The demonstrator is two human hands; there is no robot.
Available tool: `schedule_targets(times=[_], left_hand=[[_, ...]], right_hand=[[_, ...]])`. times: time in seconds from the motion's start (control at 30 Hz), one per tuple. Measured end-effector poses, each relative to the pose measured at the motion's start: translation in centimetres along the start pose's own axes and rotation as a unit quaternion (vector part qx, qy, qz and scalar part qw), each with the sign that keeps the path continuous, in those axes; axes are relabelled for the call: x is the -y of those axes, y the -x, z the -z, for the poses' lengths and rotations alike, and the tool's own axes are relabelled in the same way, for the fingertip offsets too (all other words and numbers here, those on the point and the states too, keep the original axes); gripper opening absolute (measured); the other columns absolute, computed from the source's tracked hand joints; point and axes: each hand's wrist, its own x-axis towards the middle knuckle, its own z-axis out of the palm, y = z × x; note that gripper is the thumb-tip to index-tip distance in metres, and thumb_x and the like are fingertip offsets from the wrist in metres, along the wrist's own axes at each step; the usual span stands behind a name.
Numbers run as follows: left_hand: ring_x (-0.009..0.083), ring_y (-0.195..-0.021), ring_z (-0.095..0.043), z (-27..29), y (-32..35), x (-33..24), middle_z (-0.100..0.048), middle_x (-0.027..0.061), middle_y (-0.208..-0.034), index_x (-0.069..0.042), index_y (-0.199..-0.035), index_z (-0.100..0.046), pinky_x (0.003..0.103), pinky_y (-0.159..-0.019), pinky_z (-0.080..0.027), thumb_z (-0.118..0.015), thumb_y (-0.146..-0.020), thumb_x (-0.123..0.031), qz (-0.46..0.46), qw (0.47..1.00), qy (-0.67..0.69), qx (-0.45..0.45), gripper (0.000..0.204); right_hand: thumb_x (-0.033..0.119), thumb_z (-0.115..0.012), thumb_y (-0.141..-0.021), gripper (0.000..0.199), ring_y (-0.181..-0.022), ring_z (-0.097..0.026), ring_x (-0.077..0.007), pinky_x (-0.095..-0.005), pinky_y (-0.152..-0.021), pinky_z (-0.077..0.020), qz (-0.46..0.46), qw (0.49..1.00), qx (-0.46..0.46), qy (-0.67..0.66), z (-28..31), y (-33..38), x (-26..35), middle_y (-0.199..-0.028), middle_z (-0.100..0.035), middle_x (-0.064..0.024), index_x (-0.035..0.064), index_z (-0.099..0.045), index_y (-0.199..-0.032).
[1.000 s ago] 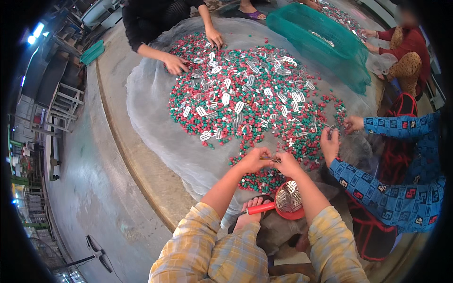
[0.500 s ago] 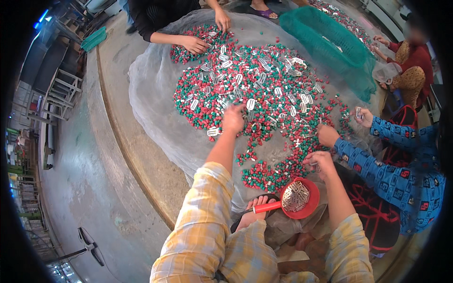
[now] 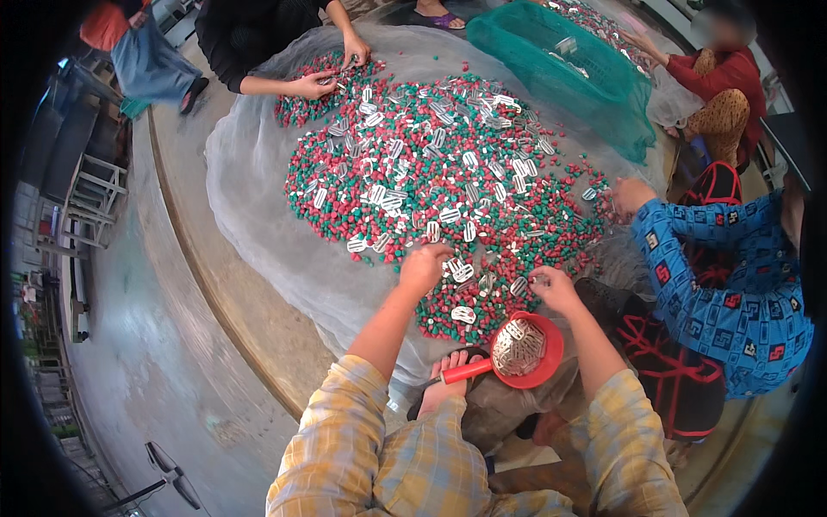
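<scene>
My left hand (image 3: 424,269) is over the near part of a wide heap of small red, green and white pellets (image 3: 362,172), its fingers drawn together beside some pale slotted oval pieces (image 3: 462,272). Whatever those fingers hold is too small to make out. To its right, my right hand (image 3: 556,289) has thumb and fingers pinched close to another slotted piece (image 3: 519,286); its grasp is unclear too. Just below the right hand rests a red long-handled scoop (image 3: 558,345), its bowl filled with pale slotted pieces (image 3: 519,346). Its handle (image 3: 466,371) points left across my foot.
The heap lies on a grey mesh sheet (image 3: 245,164). A person in black works at its far left, one in a blue patterned sleeve (image 3: 689,267) close on my right. Far right are a green net-covered basket (image 3: 568,73) and a person in red. Someone stands at upper left.
My left hand has come back nearer to my right hand. More slotted pieces lie on the near pellets. The neighbour's blue sleeves have drawn back, and a person has appeared at upper left.
</scene>
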Motion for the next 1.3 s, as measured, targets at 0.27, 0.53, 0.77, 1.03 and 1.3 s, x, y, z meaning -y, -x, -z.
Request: schedule_targets(times=[0.27,0.53,0.77,1.03,1.3], left_hand=[[0.0285,-0.093,-0.059,-4.2,1.0,-1.8,-0.057,0.0097,-0.099,-0.021,-0.104,-0.063,0.039,-0.082,-0.047,-0.072,-0.071,-0.034,-0.048,0.970,-0.236,0.036,0.036],[0.0380,-0.085,-0.057,-3.3,0.0,-4.2,-0.053,0.0190,-0.098,-0.001,-0.088,-0.050,0.045,-0.073,-0.046,-0.068,-0.075,-0.012,-0.032,0.997,-0.004,-0.067,0.025],[0.0349,-0.083,-0.063,-4.4,0.2,-3.1,-0.064,0.0171,-0.090,-0.008,-0.104,-0.052,0.044,-0.072,-0.050,-0.060,-0.078,-0.009,-0.114,0.988,-0.043,0.095,0.027],[0.0308,-0.088,-0.062,-3.9,0.6,-5.2,-0.063,0.0154,-0.092,-0.016,-0.102,-0.063,0.043,-0.074,-0.050,-0.064,-0.076,-0.019,-0.120,0.974,-0.123,0.145,0.026],[0.0121,-0.077,-0.058,-1.0,2.1,-5.0,-0.064,0.0042,-0.085,-0.002,-0.090,-0.067,0.029,-0.068,-0.047,-0.069,-0.080,-0.019,-0.004,0.897,0.411,0.162,0.019]], right_hand=[[0.021,-0.078,-0.066,0.038,-0.097,-0.058,-0.0345,-0.0446,-0.081,-0.0482,0.014,0.962,-0.002,0.274,-4.4,-1.1,2.9,-0.108,-0.052,-0.0122,0.0088,-0.058,-0.096],[0.005,-0.066,-0.067,0.010,-0.060,-0.059,-0.0222,-0.0355,-0.051,-0.0442,-0.073,0.997,0.005,-0.030,-1.8,-1.8,0.1,-0.067,-0.061,-0.0113,0.0032,-0.056,-0.070],[0.004,-0.061,-0.070,0.010,-0.048,-0.054,-0.0124,-0.0281,-0.044,-0.0418,-0.050,0.955,0.263,-0.126,2.1,1.5,3.7,-0.061,-0.061,-0.0082,0.0049,-0.050,-0.068],[0.035,-0.070,-0.073,0.039,-0.083,-0.062,-0.0201,-0.0334,-0.074,-0.0487,0.122,0.902,0.341,0.235,1.2,7.5,5.9,-0.090,-0.064,-0.0092,0.0081,-0.063,-0.101],[0.014,-0.070,-0.076,0.037,-0.079,-0.062,-0.0156,-0.0294,-0.069,-0.0509,0.099,0.993,0.057,-0.043,2.3,5.6,9.4,-0.093,-0.065,-0.0127,0.0033,-0.060,-0.111]])
